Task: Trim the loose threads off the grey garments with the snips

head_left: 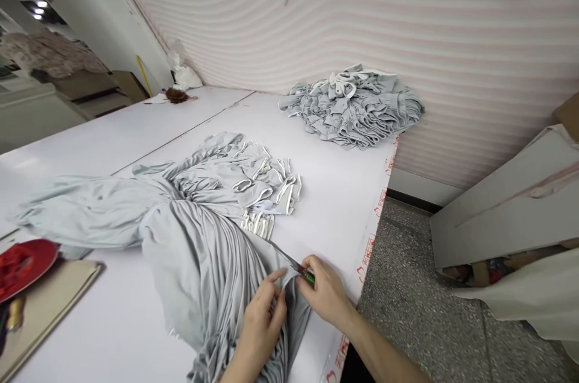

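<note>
A bundle of light grey garments (199,244) lies across the white table, gathered into folds near its middle. Several ends with white edging (271,184) fan out on its far right side. My right hand (323,289) is closed around thread snips (308,276) with a green part on the handle; their dark blades point left at the edge of the cloth. Beside it, my left hand (265,313) lies on the folds, with thumb and forefinger pinching grey cloth close to the snips. The cloth under both hands is partly hidden.
A second grey garment pile (357,108) sits by the striped wall covering (362,15). On the left are a red dish (43,259) and a cardboard sheet (58,310). The taped table edge (371,238) drops to a speckled floor (407,286); a white cabinet (511,202) stands beyond.
</note>
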Action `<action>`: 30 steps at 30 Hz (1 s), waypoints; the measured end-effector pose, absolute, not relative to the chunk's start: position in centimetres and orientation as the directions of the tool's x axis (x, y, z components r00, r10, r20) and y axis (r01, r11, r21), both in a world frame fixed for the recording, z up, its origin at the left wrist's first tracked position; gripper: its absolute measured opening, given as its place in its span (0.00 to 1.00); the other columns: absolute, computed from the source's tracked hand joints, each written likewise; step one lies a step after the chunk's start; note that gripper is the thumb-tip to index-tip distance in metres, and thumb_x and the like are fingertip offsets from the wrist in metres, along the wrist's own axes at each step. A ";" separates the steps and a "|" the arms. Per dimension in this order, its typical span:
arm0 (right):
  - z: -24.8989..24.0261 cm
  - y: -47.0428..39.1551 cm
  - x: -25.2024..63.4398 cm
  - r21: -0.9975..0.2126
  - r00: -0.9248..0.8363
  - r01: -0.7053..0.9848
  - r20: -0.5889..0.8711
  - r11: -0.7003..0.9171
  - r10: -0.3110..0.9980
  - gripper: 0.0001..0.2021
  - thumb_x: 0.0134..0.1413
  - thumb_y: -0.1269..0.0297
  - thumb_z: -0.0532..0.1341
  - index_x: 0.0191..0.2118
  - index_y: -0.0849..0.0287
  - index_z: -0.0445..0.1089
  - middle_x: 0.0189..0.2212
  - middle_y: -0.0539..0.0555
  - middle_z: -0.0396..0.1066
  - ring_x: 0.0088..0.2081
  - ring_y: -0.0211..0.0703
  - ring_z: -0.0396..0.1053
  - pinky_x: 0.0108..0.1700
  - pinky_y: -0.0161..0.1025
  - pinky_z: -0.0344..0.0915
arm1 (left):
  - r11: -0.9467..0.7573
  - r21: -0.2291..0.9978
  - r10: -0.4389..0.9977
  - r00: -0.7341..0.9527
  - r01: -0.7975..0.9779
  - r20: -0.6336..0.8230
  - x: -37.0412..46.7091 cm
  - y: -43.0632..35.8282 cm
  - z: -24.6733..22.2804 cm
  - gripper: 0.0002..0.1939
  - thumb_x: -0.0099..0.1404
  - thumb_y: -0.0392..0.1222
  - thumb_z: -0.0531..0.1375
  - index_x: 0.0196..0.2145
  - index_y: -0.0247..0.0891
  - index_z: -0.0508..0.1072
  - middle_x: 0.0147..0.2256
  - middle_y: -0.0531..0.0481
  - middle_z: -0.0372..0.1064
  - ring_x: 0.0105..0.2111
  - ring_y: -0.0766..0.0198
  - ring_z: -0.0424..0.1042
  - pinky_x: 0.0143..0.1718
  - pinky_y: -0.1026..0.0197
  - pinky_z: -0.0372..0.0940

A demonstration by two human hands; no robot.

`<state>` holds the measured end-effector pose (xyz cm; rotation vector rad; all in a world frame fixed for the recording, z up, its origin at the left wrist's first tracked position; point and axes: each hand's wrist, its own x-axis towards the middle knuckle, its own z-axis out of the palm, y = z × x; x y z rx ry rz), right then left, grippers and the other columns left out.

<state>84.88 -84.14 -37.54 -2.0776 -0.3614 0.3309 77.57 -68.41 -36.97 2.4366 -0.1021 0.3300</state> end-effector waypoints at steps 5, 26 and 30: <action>-37.6 -82.9 83.5 -0.927 0.910 0.059 -0.102 -0.370 0.402 0.10 0.46 0.74 0.55 0.36 0.55 0.61 0.31 0.47 0.69 0.34 0.42 0.68 0.37 0.36 0.61 | -0.840 0.462 -0.018 0.866 -0.283 0.499 76.1 -68.6 -36.8 0.05 0.67 0.33 0.51 0.34 0.42 0.61 0.36 0.48 0.72 0.35 0.63 0.76 0.33 0.64 0.70; -34.5 -85.4 82.2 -0.849 0.769 0.361 0.038 -0.385 0.638 0.07 0.56 0.67 0.64 0.42 0.54 0.77 0.36 0.50 0.76 0.37 0.41 0.73 0.39 0.36 0.64 | -0.856 0.478 0.094 0.848 -0.199 0.522 73.7 -68.4 -36.6 0.11 0.63 0.26 0.55 0.30 0.42 0.60 0.30 0.54 0.62 0.29 0.67 0.65 0.32 0.66 0.62; -34.9 -85.3 82.1 -0.865 0.801 0.303 0.003 -0.400 0.599 0.07 0.56 0.67 0.64 0.41 0.55 0.75 0.36 0.50 0.75 0.37 0.41 0.73 0.40 0.36 0.64 | -0.872 0.454 0.100 0.842 -0.183 0.530 73.5 -68.3 -36.8 0.11 0.63 0.27 0.55 0.31 0.42 0.60 0.32 0.53 0.62 0.31 0.67 0.67 0.33 0.65 0.64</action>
